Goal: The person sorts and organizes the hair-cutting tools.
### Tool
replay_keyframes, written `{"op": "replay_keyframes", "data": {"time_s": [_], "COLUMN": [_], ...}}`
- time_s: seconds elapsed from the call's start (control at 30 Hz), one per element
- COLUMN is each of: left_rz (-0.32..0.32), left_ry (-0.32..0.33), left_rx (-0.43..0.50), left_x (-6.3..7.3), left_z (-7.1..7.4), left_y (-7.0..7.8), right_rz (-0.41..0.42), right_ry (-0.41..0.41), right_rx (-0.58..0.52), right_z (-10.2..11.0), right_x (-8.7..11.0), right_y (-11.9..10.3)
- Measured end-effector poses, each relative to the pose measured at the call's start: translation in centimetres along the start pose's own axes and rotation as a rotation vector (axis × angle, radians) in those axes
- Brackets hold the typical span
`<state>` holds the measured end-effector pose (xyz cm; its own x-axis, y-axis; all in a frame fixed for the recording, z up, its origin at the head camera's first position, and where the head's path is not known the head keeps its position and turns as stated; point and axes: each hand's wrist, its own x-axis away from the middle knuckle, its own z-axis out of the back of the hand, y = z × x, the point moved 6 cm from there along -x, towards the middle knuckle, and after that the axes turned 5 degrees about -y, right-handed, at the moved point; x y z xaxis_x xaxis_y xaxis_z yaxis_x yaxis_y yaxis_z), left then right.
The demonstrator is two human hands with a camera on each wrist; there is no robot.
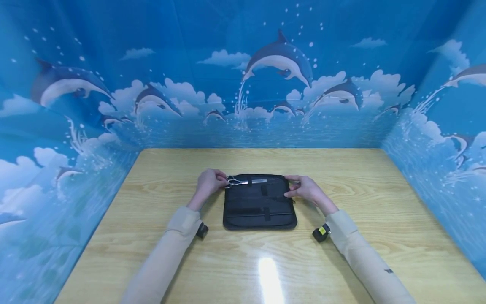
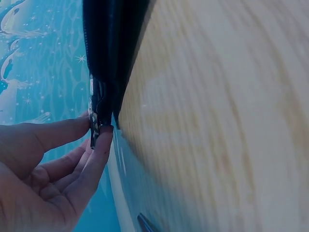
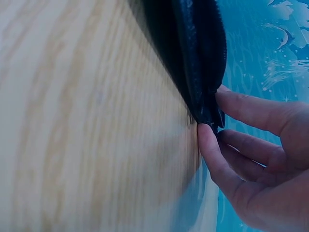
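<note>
A black zip-up scissors case lies opened flat on the wooden table, its elastic loops and pockets facing up. Silver scissors lie across its far part, the blades passing under a loop and the finger rings at the left edge. My left hand pinches those rings between thumb and fingers; in the left wrist view the scissors' handle shows edge-on between the fingertips. At the opposite side, my right hand grips the case's right edge, and the right wrist view shows the zipped rim between thumb and fingers.
Pale wood-grain table surrounds the case. A blue dolphin-print backdrop stands along the back and both sides. Dark wrist cameras hang at each cuff, the right one bearing a yellow mark.
</note>
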<state>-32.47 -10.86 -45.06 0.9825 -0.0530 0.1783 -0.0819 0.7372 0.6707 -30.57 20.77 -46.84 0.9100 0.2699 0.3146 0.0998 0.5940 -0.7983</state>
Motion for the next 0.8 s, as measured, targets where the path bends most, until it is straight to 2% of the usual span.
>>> {"op": "replay_keyframes", "data": {"time_s": [0.23, 0.53, 0.8], "left_rz": [-0.012, -0.034, -0.130], "left_ry": [0.000, -0.010, 0.007], "left_rx": [-0.059, -0.112, -0.167], "left_x": [-0.2, 0.1, 0.0], "left_z": [-0.5, -0.4, -0.6], "left_y": [0.3, 1.0, 1.4], "right_rz": [0.001, 0.005, -0.003], "right_ry": [0.003, 0.000, 0.007], "right_rx": [0.021, 0.021, 0.018], "right_z": [0.0, 0.0, 0.1], "right_x": [0.0, 0.1, 0.1], "right_y": [0.0, 0.0, 0.1]}}
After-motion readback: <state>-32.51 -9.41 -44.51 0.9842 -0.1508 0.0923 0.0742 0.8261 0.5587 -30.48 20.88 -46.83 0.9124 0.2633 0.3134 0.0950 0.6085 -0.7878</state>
